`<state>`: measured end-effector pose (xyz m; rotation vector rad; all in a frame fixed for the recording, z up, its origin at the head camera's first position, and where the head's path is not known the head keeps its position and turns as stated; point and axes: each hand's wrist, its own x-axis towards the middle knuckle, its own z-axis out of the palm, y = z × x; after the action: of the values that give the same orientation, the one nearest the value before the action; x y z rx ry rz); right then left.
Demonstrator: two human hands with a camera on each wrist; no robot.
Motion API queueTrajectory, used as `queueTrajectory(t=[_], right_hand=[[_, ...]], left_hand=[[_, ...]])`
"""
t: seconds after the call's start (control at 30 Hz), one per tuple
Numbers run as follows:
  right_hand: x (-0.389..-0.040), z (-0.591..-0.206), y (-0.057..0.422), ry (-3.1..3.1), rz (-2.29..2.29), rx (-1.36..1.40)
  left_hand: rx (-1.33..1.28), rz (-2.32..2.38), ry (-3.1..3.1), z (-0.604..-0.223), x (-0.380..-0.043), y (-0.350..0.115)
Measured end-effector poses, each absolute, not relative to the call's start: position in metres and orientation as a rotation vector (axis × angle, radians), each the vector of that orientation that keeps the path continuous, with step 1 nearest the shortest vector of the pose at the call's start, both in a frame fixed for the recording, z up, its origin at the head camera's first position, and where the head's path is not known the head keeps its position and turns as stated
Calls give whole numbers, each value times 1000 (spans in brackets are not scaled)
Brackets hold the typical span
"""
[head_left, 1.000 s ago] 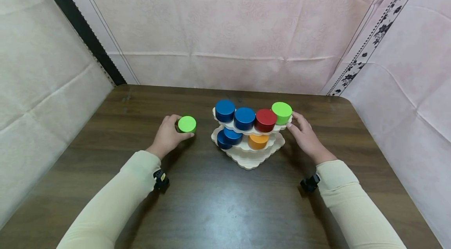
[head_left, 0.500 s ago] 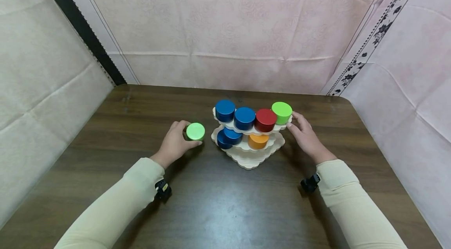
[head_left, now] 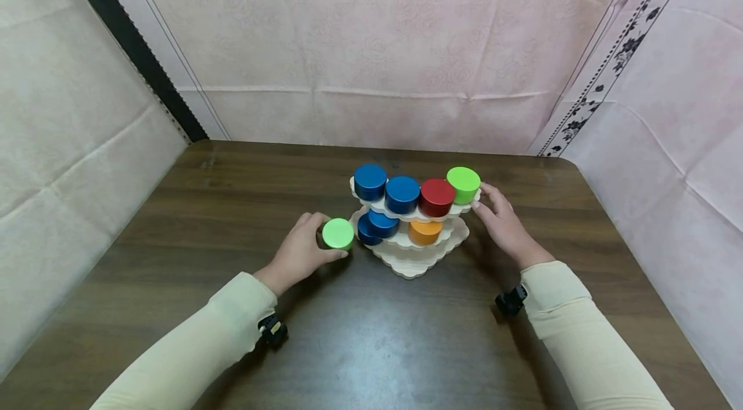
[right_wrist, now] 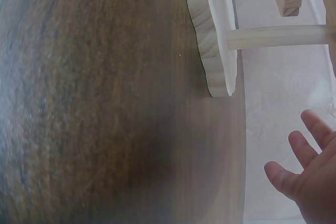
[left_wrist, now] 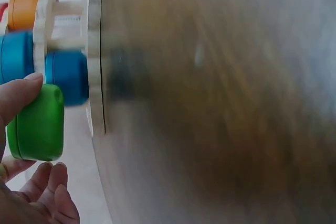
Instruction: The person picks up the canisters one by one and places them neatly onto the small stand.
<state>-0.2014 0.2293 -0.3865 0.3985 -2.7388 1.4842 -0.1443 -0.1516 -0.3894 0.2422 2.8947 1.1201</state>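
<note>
My left hand [head_left: 298,252] pinches a round green block [head_left: 338,234] between thumb and fingers, just left of a tiered wooden stand [head_left: 409,263]. In the left wrist view that green block [left_wrist: 39,124] is beside a blue block on the stand. My right hand [head_left: 502,223] holds the right corner of the top tier between thumb and finger. Its other fingers [right_wrist: 283,179] spread free in the right wrist view, where thumb and forefinger are out of sight. On the top tier stand two blue blocks [head_left: 403,196], a red block [head_left: 437,198] and another green block [head_left: 464,185].
Below the top tier are two more blue blocks [head_left: 383,225] and an orange block [head_left: 425,233]. A brown wood-grain table [head_left: 371,345] carries the stand. Pale cloth [head_left: 377,42] hangs behind the table and along both sides.
My left hand has carried the green block rightward and nearer to me, up to the stand's left side. My right hand has stayed at the top tier's corner.
</note>
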Motion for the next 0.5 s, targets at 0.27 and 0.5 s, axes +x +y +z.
queueTrajectory(t=[0.27, 0.5], right_hand=[[-203, -388, 230, -2748, 1473, 383], [-203, -388, 229, -2730, 1459, 396]], left_hand=[[267, 1063, 2882, -394, -133, -132], [322, 1031, 2880, -400, -129, -118]])
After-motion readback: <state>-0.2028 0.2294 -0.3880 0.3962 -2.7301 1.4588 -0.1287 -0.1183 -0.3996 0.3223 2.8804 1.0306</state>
